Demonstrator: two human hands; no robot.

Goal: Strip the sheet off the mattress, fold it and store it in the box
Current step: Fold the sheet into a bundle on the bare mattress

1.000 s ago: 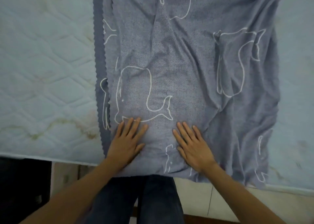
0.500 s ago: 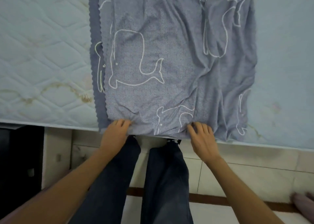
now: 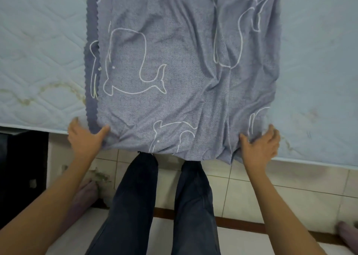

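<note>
Left grip (image 3: pixel 85 138): at the near left corner of the sheet (image 3: pixel 184 61). The thumb lies on top of the cloth; the fingers are spread just left of the scalloped edge, over the mattress (image 3: pixel 38 51) rim. Blurred, so I cannot tell whether it clamps or only presses.

Right grip (image 3: pixel 259 146): at the near right corner, fingers curled over a bunched fold, thumb dug into the cloth. It is clamped on the sheet.

Sheet: grey-blue with white whale outlines, two layers showing along its left edge. It runs ahead of both grips across the mattress. The near hem between the grips overhangs the mattress edge.

Bare mattress lies outboard of each grip. Behind the grips are the tiled floor (image 3: pixel 290 181) and dark trouser legs (image 3: pixel 131 196).
</note>
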